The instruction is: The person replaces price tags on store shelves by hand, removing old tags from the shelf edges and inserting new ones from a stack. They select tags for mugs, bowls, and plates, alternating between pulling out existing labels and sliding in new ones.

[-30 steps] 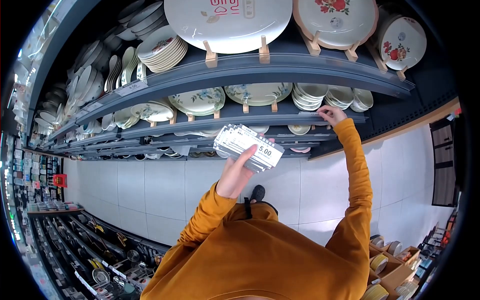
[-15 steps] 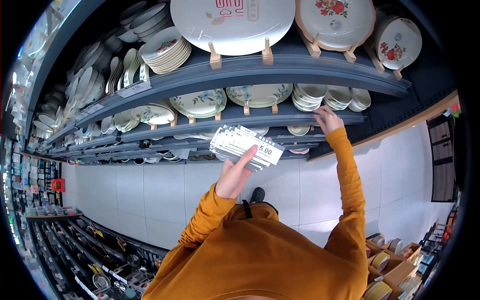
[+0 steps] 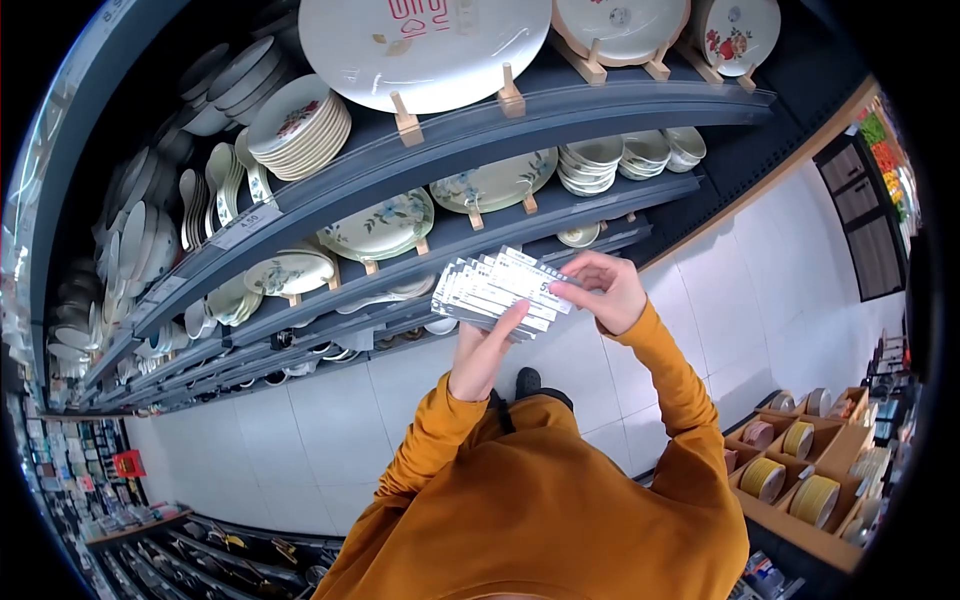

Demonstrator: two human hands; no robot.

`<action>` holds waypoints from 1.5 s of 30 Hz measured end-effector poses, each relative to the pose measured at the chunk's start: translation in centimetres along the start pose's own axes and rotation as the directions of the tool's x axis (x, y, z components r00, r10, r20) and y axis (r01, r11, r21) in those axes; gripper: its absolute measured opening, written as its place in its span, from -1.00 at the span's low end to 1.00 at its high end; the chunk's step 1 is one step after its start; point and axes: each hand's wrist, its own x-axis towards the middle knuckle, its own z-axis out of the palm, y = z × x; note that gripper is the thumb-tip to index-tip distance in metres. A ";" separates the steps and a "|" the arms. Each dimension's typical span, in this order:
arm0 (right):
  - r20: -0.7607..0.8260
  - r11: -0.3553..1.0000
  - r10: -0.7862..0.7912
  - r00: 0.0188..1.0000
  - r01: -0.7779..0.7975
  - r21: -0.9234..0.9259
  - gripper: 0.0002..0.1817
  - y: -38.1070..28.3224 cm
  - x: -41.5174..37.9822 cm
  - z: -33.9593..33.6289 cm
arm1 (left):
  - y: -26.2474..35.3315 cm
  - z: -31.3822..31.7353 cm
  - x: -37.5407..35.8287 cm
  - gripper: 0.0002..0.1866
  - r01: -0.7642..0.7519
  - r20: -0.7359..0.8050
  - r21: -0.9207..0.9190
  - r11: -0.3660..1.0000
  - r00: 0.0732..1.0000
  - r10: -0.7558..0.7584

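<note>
My left hand [image 3: 482, 352] is closed on a fanned stack of white price tags [image 3: 490, 290], its thumb lying across their lower part. At the stack's right end, my right hand [image 3: 607, 290] pinches the top tag between thumb and fingers, beside the printed number. The tags are in front of the lower shelves. Behind them, a shelf holds blue-flowered oval plates [image 3: 380, 224] on wooden stands and stacked bowls [image 3: 590, 163].
Above is a shelf edge [image 3: 440, 128] with a large white platter [image 3: 425, 50], stacked plates [image 3: 298, 125] and spoons. Wooden bins [image 3: 800, 470] with rolled items stand at lower right. Dark racks of utensils [image 3: 220, 560] line the lower left.
My right hand has come down from the bowls at the shelf edge to the right end of the tags. The camera view has turned, and the shelves now slope more.
</note>
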 end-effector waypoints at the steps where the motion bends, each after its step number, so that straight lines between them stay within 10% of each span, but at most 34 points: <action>1: -0.007 1.000 -0.006 1.000 0.006 0.013 -0.83 -0.1 -0.1 0.3 | 0.6 -0.3 -0.4 -0.63 0.020 0.006 -0.027 0.999 1.000 -0.020; 14: -0.091 0.987 -0.161 0.983 0.159 -0.030 -0.83 -1.4 -0.1 0.8 | 2.9 -2.6 -2.2 -0.61 -0.024 0.111 -0.091 0.996 0.993 0.034; 25: -0.186 0.999 -0.051 0.981 0.050 -0.010 -0.85 1.8 -0.6 -15.4 | -2.3 6.5 4.4 -0.55 -0.044 0.107 -0.075 0.996 0.993 0.052; 32: -0.254 0.640 0.011 0.967 -0.202 -0.742 -0.90 8.0 1.5 -32.8 | -7.2 14.7 8.5 -0.59 -0.044 -0.014 -0.117 0.992 0.999 0.042; 45: -0.179 0.510 -0.307 0.935 0.003 -0.860 -0.93 11.3 8.2 -37.6 | -10.2 19.3 10.7 -0.65 -0.101 -0.140 -0.103 0.990 0.986 0.086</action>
